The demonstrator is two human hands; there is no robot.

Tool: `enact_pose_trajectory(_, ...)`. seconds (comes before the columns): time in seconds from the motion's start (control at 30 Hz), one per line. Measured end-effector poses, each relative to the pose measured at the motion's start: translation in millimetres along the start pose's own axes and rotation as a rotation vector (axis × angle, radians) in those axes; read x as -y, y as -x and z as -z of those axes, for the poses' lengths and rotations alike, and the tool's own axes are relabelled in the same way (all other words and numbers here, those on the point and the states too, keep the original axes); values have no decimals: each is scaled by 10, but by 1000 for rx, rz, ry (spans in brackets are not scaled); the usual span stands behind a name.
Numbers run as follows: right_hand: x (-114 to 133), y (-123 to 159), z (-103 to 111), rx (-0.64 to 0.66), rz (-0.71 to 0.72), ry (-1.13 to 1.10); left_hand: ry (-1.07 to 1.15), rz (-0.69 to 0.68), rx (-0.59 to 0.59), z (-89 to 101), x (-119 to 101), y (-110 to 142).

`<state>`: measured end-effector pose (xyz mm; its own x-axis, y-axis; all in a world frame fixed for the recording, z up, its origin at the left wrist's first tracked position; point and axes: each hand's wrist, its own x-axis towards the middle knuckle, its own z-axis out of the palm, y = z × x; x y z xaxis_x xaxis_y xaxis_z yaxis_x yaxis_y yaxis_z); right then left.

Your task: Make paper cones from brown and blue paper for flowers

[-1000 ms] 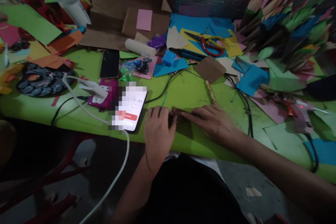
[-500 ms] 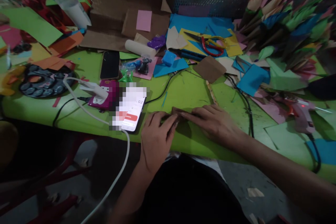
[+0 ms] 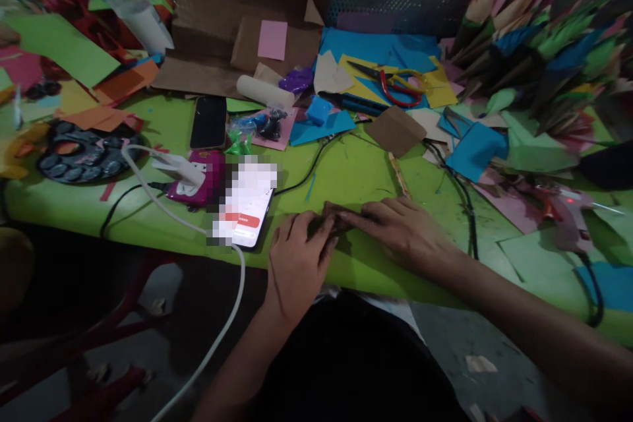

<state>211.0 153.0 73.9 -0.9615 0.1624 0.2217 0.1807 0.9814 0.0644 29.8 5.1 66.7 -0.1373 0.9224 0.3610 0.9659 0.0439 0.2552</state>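
Near the front edge of the green table [image 3: 341, 168], a small piece of brown paper [image 3: 332, 207] lies mostly hidden under my fingers. My left hand [image 3: 299, 257] is closed on its left side, thumb and fingers pressed together. From the right, my right hand [image 3: 405, 231] presses its fingers on the same paper, with the fingertips of both hands almost touching. A lit phone [image 3: 242, 211] lies just left of my left hand. Beyond my right hand is a thin yellowish stick [image 3: 398, 175], perhaps a pencil.
A glue gun [image 3: 568, 214] with a red light lies at right. Scissors [image 3: 395, 82] rest on coloured paper behind. A purple power socket [image 3: 198, 175] and white cable [image 3: 240, 303] are at left. Paper cones [image 3: 534, 46] crowd the back right; a brown square [image 3: 397, 130] lies mid-table.
My left hand has shifted very slightly to the right along the brown paper. The right hand stays nearly still on it.
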Motion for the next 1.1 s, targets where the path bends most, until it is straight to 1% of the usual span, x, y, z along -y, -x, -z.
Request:
enact_pose_trajectory(0.23,17,-7,5,3,-19,-4,-8,9,18,-6,-3,5)
enact_pose_trajectory(0.4,14,-2,-15,-63,-21,-57,-51,21,34,4,-14,-9)
enact_pose_trajectory(0.57,-34,28,-20,-183,-124,-227,-67,16,65,13,-15,-22)
enact_pose_trajectory(0.7,-88,82,-9,-231,-205,-280,-80,-1,53,3,-8,-20)
enact_pose_trajectory(0.77,-100,109,-13,-234,-203,-281,-75,-3,52,1,-7,-20)
enact_pose_trajectory(0.87,-92,134,-34,-225,-162,-270,-64,10,65,9,-7,-24)
enact_pose_trajectory(1.1,-38,121,-66,-140,-113,-208,-60,13,60,11,-10,-23)
